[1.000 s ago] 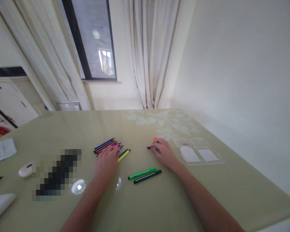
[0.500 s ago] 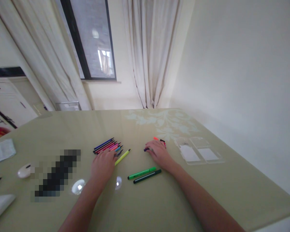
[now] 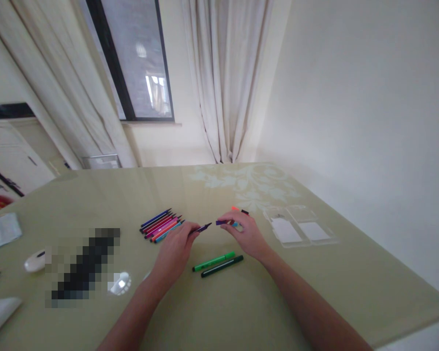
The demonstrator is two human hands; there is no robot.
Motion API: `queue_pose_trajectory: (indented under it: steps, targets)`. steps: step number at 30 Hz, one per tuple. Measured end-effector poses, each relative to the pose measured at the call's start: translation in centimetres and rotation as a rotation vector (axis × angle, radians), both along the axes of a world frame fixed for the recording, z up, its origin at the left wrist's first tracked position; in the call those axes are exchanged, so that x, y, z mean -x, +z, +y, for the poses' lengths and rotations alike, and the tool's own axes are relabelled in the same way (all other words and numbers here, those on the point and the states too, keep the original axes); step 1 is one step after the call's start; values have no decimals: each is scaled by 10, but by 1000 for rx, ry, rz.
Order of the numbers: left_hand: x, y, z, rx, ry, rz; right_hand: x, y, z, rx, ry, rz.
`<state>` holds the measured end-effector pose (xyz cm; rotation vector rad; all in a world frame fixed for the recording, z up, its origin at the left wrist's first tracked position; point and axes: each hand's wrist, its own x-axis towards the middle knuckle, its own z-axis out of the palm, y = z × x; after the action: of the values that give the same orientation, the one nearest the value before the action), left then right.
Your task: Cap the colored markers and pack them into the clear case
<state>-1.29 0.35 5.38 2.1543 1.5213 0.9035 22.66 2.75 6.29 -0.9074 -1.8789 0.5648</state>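
My left hand (image 3: pixel 175 248) pinches a dark purple marker (image 3: pixel 202 228) and holds it just above the table, tip pointing right. My right hand (image 3: pixel 246 235) is closed on a small purple piece (image 3: pixel 221 222), seemingly a cap, held a short gap from the marker's tip. A row of several coloured markers (image 3: pixel 160 224) lies just left of my left hand. Below both hands lie a bright green marker (image 3: pixel 214 262) and a dark green marker (image 3: pixel 222 266), side by side. An orange marker (image 3: pixel 237 210) peeks out beyond my right fingers.
A clear plastic case (image 3: pixel 300 230) lies open to the right of my right hand. On the olive table (image 3: pixel 241 307), far left, are a white mouse (image 3: pixel 34 261), a blurred-out dark object (image 3: pixel 82 268) and folded paper (image 3: pixel 0 231). A curtained window stands behind.
My left hand left the marker row, picked up a purple marker and moved right. My right hand lifted the purple piece and drew left toward the marker's tip. The yellow marker is out of sight.
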Motion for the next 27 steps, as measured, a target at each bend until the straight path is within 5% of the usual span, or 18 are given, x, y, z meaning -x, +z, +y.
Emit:
queue_pose_trajectory:
  steps: [27]
  targets:
    - [-11,-4,-8,138,-95,-306,2,1,-7,17,170,-19]
